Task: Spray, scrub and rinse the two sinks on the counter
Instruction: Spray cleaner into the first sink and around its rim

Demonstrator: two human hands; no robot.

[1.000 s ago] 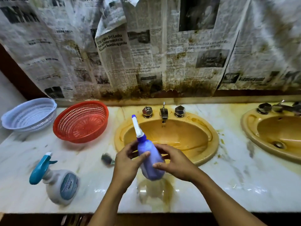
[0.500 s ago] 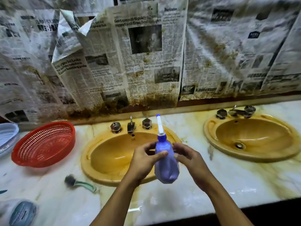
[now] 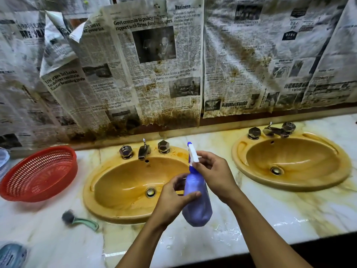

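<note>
Two stained sinks (image 3: 119, 182) sit in seemingly marble counter (image 3: 270, 213) beneath newspaper (image 3: 154, 74).

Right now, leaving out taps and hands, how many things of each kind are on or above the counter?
Sinks: 2, left sink, right sink
Baskets: 2, red basket, pale basket
Bottles: 2, purple bottle, grey bottle
Brushes: 1, brush
Total: 7

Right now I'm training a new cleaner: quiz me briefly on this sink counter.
1. True or false: the scrub brush lies inside the left sink.
2. Which hand pinches the white nozzle of the purple bottle?
3. The red basket sits: A) left of both sinks, B) between them, C) right of both.
Key: 1 false, it lies on the counter; 2 the right hand; 3 A.
</note>
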